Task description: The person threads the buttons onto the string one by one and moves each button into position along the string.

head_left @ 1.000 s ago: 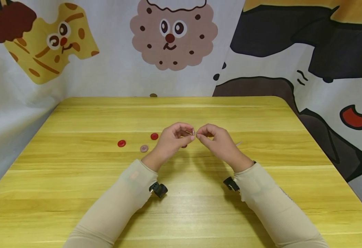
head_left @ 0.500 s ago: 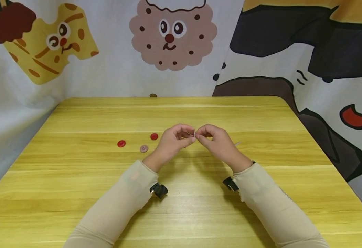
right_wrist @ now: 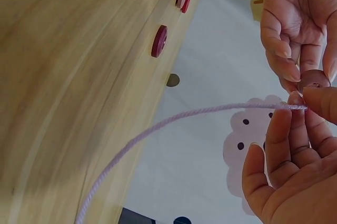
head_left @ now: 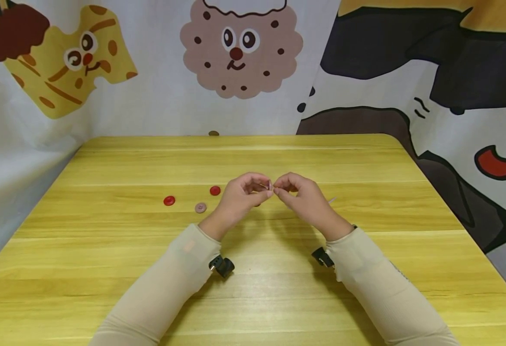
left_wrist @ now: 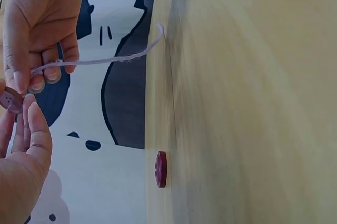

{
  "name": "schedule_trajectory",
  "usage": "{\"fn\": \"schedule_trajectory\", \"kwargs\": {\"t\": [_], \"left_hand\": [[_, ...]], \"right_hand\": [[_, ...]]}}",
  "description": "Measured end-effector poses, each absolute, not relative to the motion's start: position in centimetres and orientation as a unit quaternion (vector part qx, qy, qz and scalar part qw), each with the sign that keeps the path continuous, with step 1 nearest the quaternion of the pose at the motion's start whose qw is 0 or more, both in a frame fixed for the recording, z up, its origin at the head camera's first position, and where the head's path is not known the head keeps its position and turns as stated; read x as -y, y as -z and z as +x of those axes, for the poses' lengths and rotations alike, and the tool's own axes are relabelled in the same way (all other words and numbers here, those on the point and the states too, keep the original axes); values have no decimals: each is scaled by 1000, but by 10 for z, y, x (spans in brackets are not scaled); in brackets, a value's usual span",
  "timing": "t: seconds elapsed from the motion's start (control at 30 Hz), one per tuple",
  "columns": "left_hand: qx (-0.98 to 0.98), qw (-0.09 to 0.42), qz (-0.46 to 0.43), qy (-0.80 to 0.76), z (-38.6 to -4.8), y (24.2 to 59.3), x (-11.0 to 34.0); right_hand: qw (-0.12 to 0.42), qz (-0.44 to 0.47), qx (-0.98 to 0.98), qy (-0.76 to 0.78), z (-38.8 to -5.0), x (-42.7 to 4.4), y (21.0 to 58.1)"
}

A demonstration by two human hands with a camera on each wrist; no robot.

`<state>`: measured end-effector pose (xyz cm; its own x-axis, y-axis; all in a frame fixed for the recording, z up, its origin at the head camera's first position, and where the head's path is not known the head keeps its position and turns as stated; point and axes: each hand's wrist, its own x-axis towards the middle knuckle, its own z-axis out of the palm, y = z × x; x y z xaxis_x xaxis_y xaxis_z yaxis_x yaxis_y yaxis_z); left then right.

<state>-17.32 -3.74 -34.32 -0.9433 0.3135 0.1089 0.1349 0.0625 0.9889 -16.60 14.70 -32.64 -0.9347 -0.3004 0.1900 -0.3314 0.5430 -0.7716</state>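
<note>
1. Currently, the left hand (head_left: 237, 197) is pinching a brown button (right_wrist: 314, 78) above the table (head_left: 270, 298).
2. Just beside it, the right hand (head_left: 304, 198) is pinching a purple string (right_wrist: 158, 126); whether that is passing through the button, I cannot tell.
3. Left of both hands, two red buttons (head_left: 169, 201) and a pink button (head_left: 200, 207) are lying.

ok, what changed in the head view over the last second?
Very little. A sliver of dark red button by the left hand, hidden half a second ago, shows again. No visible grab or release: that hand still pinches a brownish button, the right hand the lilac string. Two red buttons and the pink button stayed put.
</note>
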Motion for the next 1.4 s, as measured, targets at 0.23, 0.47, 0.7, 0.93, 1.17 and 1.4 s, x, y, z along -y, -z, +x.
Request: {"fn": "schedule_trajectory", "kwargs": {"t": [0.23, 0.47, 0.7, 0.93, 1.17, 1.4], "left_hand": [[-729, 72, 147, -664, -173, 343, 38], [-720, 73, 143, -675, -174, 344, 37], [-721, 74, 143, -674, -173, 344, 36], [-738, 82, 142, -654, -174, 345, 36], [-737, 88, 139, -655, -174, 344, 35], [-734, 84, 140, -659, -175, 345, 33]], "right_hand": [[11, 175, 878, -445, -166, -147, 326], [12, 176, 878, -444, -166, -147, 326], [17, 181, 877, -444, -165, -146, 325], [19, 184, 878, -441, -165, -148, 326], [22, 184, 877, -444, -166, -149, 326], [16, 176, 876, -448, -165, -149, 327]]}}
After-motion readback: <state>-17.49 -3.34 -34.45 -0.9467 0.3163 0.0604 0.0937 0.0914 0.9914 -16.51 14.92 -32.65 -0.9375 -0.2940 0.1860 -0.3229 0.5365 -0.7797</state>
